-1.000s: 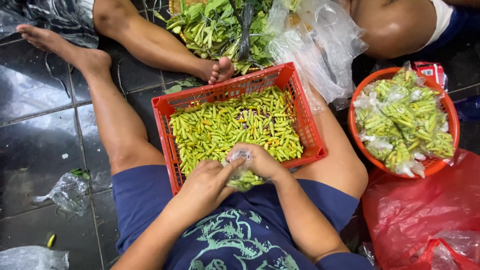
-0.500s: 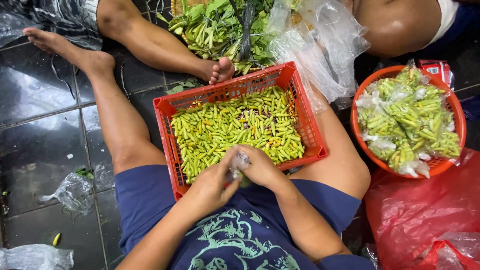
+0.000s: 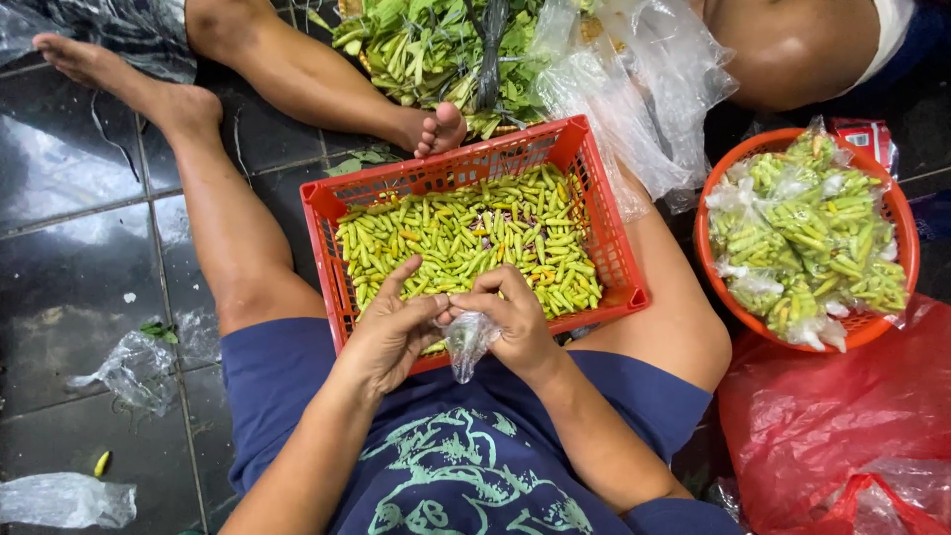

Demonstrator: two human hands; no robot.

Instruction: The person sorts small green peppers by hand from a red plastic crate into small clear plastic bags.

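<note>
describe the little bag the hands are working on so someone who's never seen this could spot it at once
Find the red plastic slatted crate of green chillies on the person's lap. At its near edge the left hand and right hand meet around a small clear plastic bag hanging between them. Unlike the filled bags in the round orange basket, it looks nearly empty.

Right of the hands sits a round orange basket [image 3: 897, 223] of bagged chillies (red plastic bag [image 3: 832, 416] below); leafy greens [image 3: 426, 45] lie beyond.

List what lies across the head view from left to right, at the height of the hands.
Crumpled clear bag on the floor → left hand → small clear bag held between both hands → right hand → round orange basket of bagged chillies.
</note>
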